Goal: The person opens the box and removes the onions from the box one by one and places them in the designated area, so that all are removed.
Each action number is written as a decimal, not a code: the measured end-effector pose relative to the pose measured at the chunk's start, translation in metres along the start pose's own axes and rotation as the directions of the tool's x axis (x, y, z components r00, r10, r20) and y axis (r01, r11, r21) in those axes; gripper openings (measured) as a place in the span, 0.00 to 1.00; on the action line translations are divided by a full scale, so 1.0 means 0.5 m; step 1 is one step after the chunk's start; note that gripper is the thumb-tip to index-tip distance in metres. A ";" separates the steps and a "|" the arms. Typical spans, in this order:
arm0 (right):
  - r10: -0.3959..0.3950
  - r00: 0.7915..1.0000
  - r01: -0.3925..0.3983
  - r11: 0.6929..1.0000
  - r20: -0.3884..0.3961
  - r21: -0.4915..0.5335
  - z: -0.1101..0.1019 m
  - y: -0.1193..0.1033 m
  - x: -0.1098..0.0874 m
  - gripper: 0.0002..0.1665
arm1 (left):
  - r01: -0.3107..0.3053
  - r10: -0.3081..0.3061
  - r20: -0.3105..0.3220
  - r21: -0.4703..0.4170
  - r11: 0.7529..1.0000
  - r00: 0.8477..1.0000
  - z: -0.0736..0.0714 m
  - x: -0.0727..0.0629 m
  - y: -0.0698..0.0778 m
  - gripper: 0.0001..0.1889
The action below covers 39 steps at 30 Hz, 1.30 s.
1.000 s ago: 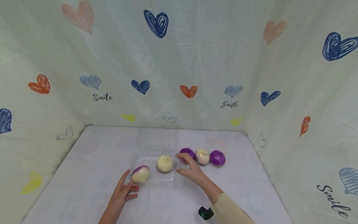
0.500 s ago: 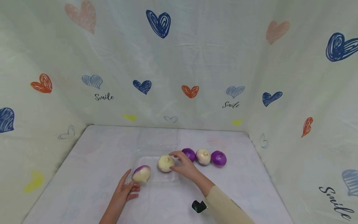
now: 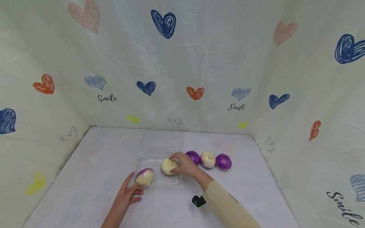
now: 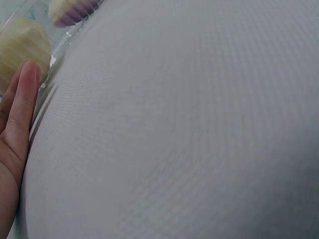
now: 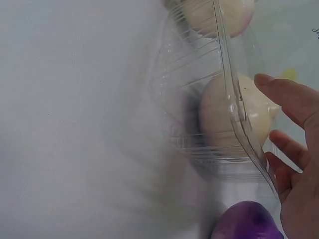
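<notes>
A clear plastic clamshell box (image 3: 174,181) lies with its lid (image 3: 161,141) folded back. Inside sit two glossy purple-and-white turnips: the left turnip (image 3: 144,177) tilted on its side, the right turnip (image 3: 169,166) with its pale root end up. My right hand (image 3: 183,164) reaches over the box's right wall, thumb and fingers curved around the right turnip. In the right wrist view, the fingertips (image 5: 264,79) are right beside the turnip (image 5: 259,107), with gaps showing. My left hand (image 3: 126,193) rests at the box's left front corner, fingers extended beside the left turnip.
Right of the box, a row holds a purple turnip (image 3: 193,157), a pale turnip (image 3: 208,160) and another purple turnip (image 3: 223,161). A black device (image 3: 198,201) sits by the right sleeve (image 3: 225,202). A heart-printed curtain (image 3: 171,63) surrounds the white table (image 3: 94,167).
My right hand has moved left, from the box's right edge to over the right turnip. The left hand and the turnips have stayed in place; the head view has shifted slightly.
</notes>
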State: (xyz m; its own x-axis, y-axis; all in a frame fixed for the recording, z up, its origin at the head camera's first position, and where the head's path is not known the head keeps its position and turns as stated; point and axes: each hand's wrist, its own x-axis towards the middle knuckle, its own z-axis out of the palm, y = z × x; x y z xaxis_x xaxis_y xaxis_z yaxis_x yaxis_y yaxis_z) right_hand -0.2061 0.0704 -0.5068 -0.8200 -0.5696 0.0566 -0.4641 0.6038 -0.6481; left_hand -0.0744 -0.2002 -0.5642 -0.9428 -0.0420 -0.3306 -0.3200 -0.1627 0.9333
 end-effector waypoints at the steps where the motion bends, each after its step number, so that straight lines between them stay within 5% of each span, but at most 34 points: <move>1: 0.000 1.000 0.001 1.000 0.009 -0.025 0.001 0.001 0.002 0.28 | 0.001 -0.001 0.001 -0.002 1.000 1.000 0.000 0.000 -0.001 0.33; 19: 0.076 0.997 -0.067 0.976 0.033 -0.207 0.019 0.002 0.020 0.31 | 0.008 -0.008 0.006 0.020 1.000 1.000 0.003 -0.005 0.003 0.35; 31: 0.062 0.998 -0.057 0.980 0.022 -0.193 0.019 0.003 0.015 0.30 | 0.018 -0.018 -0.007 -0.014 1.000 1.000 0.005 -0.006 0.008 0.34; 39: 0.064 0.998 -0.064 0.998 0.008 -0.030 0.008 0.000 0.012 0.29 | -0.019 0.019 -0.012 -0.049 0.999 1.000 0.008 -0.012 0.018 0.35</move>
State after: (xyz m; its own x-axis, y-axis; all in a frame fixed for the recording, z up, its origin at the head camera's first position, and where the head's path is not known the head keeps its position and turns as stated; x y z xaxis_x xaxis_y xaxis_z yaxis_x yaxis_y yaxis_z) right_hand -0.2094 0.0646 -0.5094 -0.8453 -0.5342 0.0090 -0.4208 0.6553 -0.6274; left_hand -0.0720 -0.1974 -0.5535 -0.9475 -0.0565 -0.3148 -0.2970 -0.2096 0.9316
